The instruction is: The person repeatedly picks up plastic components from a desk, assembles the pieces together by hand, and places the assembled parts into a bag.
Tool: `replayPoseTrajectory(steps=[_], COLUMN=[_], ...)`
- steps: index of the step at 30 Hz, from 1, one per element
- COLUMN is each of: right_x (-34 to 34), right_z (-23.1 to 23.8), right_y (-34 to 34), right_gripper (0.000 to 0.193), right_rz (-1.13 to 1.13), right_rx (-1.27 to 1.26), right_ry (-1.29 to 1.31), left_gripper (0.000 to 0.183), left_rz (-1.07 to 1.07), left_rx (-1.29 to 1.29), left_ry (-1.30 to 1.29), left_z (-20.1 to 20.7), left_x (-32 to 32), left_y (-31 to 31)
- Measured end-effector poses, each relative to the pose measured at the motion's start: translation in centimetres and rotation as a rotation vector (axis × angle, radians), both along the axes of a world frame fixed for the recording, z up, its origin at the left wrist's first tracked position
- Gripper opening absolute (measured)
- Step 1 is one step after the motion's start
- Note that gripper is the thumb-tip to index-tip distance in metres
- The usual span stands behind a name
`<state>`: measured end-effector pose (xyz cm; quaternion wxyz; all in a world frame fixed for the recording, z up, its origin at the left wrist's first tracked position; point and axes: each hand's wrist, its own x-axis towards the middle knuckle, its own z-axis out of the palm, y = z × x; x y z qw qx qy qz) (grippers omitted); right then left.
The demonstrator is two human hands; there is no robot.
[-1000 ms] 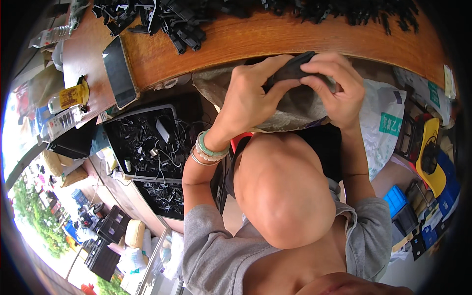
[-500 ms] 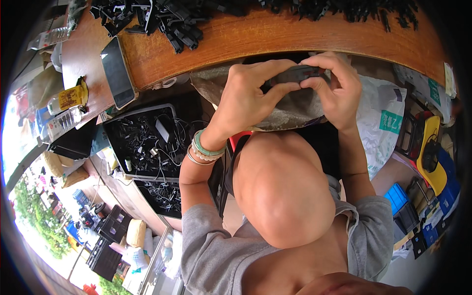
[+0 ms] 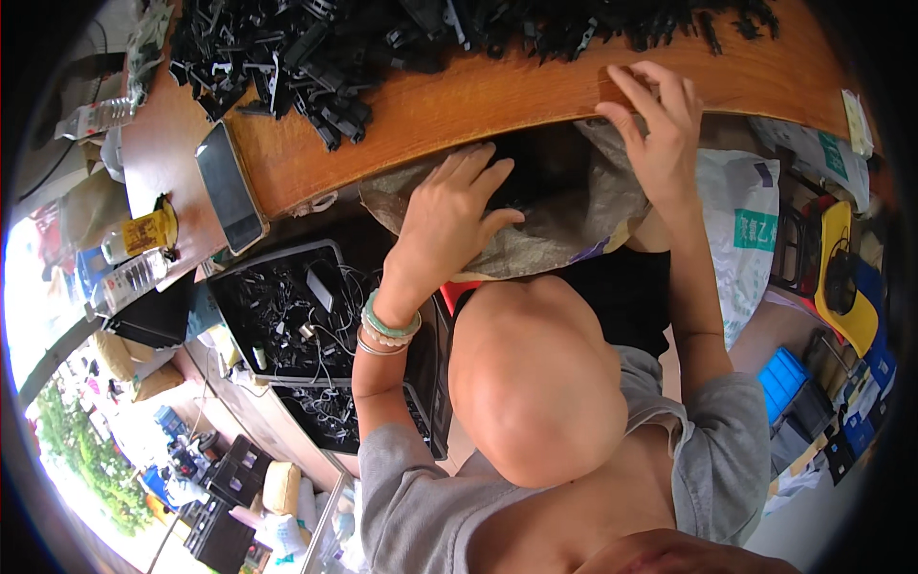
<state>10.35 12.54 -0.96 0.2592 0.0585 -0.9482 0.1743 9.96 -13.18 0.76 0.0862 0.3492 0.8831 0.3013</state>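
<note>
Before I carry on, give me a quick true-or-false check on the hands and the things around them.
1. The phone lies on the table. True.
2. The left hand is clenched in a fist. False: the left hand is open at the mouth of the sack.
3. The right hand has its thumb apart from its fingers. True.
4. The white bag is left of the sack. False: the white bag is to its right.
</note>
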Motion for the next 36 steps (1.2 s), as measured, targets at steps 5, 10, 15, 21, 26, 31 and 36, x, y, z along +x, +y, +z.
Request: replayPoseTrajectory(steps=[5,10,15,21,26,31,36], right_x=[0.7,0.4,0.7,8.4,17.3,25.1,26.0], right_z=[-0.6,-2.3,-3.4,-6.4,-25.9,-34.3,-35.3], right_y=[0.3,0.5,1.6,12.3,19.1,21.7,23.2], right_gripper=[0.04,0.029,0.016,0.004,0.014,0.015,0.017], right_rz=[0.015,0.132,0.257,-0.51,-0.867,-1.224,-1.426], right_rx=[0.083,0.066,-0.125,-0.493,-0.889,-1.196,-1.316], right_ry=[0.059,0.248,0.313,0.218,-0.233,-0.2,-0.238], left_gripper=[0.047,0.046,0.043,0.042,0.04,0.037,0.035], left_rz=[-0.006,-0.067,-0.133,-0.203,-0.159,-0.081,0.123], left_rx=[-0.015,0.008,0.012,-0.016,-0.044,-0.124,-0.105], left_ry=[-0.015,-0.017,-0.068,-0.111,-0.345,-0.467,-0.743], left_z=[0.2,0.7,0.6,-1.0,0.9,1.1,1.5], left_x=[-0.1,-0.3,-0.6,-0.3,-0.3,-0.1,-0.1], left_y=[1.1,2.6,4.4,7.5,6.9,6.4,6.0])
